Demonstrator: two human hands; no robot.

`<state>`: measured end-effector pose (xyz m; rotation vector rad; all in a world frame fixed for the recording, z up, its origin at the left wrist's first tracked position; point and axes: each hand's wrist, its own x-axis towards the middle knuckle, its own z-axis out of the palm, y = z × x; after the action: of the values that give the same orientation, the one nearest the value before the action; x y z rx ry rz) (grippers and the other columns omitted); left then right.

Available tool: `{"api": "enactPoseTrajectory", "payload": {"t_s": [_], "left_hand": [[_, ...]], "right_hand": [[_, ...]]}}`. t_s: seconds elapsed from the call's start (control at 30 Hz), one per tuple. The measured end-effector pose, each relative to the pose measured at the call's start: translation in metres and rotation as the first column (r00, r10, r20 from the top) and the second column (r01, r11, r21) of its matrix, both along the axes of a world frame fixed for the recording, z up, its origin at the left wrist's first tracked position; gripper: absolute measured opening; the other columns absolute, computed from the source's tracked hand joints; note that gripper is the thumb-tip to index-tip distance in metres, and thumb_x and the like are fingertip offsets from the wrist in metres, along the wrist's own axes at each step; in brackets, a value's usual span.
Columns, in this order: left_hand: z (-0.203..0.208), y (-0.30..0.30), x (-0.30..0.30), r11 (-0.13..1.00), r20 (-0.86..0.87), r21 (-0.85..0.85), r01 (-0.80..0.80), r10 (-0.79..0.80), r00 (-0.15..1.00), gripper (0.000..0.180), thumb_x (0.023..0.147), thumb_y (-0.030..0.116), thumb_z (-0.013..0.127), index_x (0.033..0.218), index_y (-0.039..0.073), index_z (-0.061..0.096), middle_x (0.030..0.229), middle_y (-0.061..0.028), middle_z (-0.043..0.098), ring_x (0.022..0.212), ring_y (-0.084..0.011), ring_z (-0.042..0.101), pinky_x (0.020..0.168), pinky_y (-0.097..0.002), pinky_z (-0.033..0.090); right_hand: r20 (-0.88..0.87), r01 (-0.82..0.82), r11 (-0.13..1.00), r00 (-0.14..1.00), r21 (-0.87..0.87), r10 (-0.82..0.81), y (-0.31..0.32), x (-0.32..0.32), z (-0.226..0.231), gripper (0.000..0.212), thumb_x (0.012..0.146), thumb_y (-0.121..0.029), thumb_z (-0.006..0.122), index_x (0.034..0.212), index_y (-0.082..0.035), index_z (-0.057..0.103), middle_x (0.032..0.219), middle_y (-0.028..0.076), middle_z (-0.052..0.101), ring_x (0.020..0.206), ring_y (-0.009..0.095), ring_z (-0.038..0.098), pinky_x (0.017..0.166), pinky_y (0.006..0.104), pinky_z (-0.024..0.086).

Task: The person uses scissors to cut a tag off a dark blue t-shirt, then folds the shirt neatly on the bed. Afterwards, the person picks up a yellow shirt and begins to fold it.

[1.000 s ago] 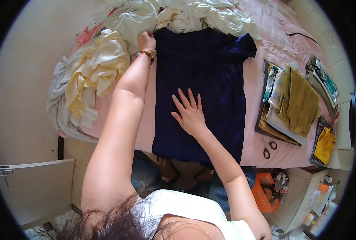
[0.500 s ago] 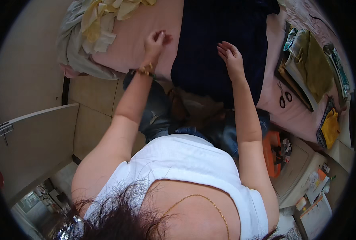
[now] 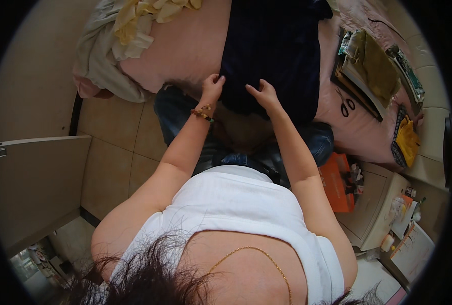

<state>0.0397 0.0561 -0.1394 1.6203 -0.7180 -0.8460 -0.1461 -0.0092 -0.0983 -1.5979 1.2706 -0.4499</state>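
A dark navy cloth (image 3: 271, 46) lies spread over the pink bed sheet (image 3: 185, 51), its near edge hanging toward my knees. My left hand (image 3: 213, 88) is at the cloth's left edge, thumb and fingertips closed on the fabric there. A beaded bracelet (image 3: 201, 113) circles that wrist. Over the near part of the cloth is my right hand (image 3: 264, 95), its thumb and forefinger apart and its other fingers partly hidden. I see nothing between those two fingertips.
Black-handled scissors (image 3: 346, 104) lie on the sheet, right of the cloth. Beyond them are folded fabrics (image 3: 370, 66) and a yellow cloth (image 3: 407, 140). Pale and yellow fabric (image 3: 129, 30) is heaped at left. An orange bag (image 3: 336, 183) stands beside a cabinet (image 3: 370, 201). A door (image 3: 33, 188) is at left.
Both hands have come nearer to me and closer together. My left hand has moved right from above the pink sheet to the cloth's edge, closing there. The whole view has shifted slightly.
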Motion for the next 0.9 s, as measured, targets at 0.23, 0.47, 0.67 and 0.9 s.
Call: {"api": "enactPoseTrajectory", "payload": {"t_s": [0.23, 0.47, 0.67, 0.9], "left_hand": [[0.017, 0.017, 0.008, 0.977, -0.189, 0.11, 0.181, -0.158, 0.969, 0.037, 0.081, 0.031, 0.067, 0.101, 0.0, 0.063, 0.086, -0.0053, 0.063, 0.078, -0.014, 0.058, 0.068, -0.0278, 0.046], [-0.026, 0.042, -0.001, 0.877, -0.16, 0.153, 0.455, -0.432, 0.888, 0.048, 0.067, 0.02, 0.079, 0.105, -0.002, 0.062, 0.098, -0.0104, 0.065, 0.09, -0.0189, 0.061, 0.078, -0.0296, 0.048], [-0.051, 0.05, -0.009, 0.873, -0.055, 0.122, 0.473, -0.47, 0.881, 0.053, 0.068, 0.024, 0.078, 0.11, -0.002, 0.059, 0.104, -0.014, 0.064, 0.097, -0.0232, 0.06, 0.083, -0.0324, 0.048], [0.01, 0.039, -0.009, 0.893, 0.445, 0.41, 0.184, -0.373, 0.814, 0.041, 0.077, 0.028, 0.066, 0.107, 0.001, 0.057, 0.109, -0.0206, 0.059, 0.102, -0.0361, 0.055, 0.086, -0.04, 0.045]], "right_hand": [[0.238, 0.001, 0.981, 0.97, 0.192, -0.048, 0.004, 0.0, -0.024, 0.069, 0.08, -0.031, 0.069, 0.127, 0.01, 0.041, 0.114, 0.017, 0.057, 0.1, 0.02, 0.057, 0.08, 0.0278, 0.047], [-0.022, 0.01, 0.985, 1.0, -0.171, -0.014, 0.012, -0.002, -0.033, 0.043, 0.074, -0.024, 0.07, 0.103, 0.005, 0.059, 0.082, 0.015, 0.063, 0.077, 0.025, 0.061, 0.069, 0.0335, 0.047], [-0.001, 0.055, 0.92, 0.998, -0.388, -0.06, 0.012, -0.009, -0.044, 0.022, 0.076, -0.018, 0.063, 0.081, 0.003, 0.056, 0.071, 0.02, 0.059, 0.068, 0.035, 0.059, 0.059, 0.0405, 0.045], [0.091, 0.085, 0.924, 0.994, -0.373, -0.055, 0.022, -0.019, -0.01, 0.019, 0.081, -0.014, 0.06, 0.094, 0.0, 0.061, 0.085, 0.018, 0.065, 0.081, 0.031, 0.064, 0.071, 0.0367, 0.05]]}}
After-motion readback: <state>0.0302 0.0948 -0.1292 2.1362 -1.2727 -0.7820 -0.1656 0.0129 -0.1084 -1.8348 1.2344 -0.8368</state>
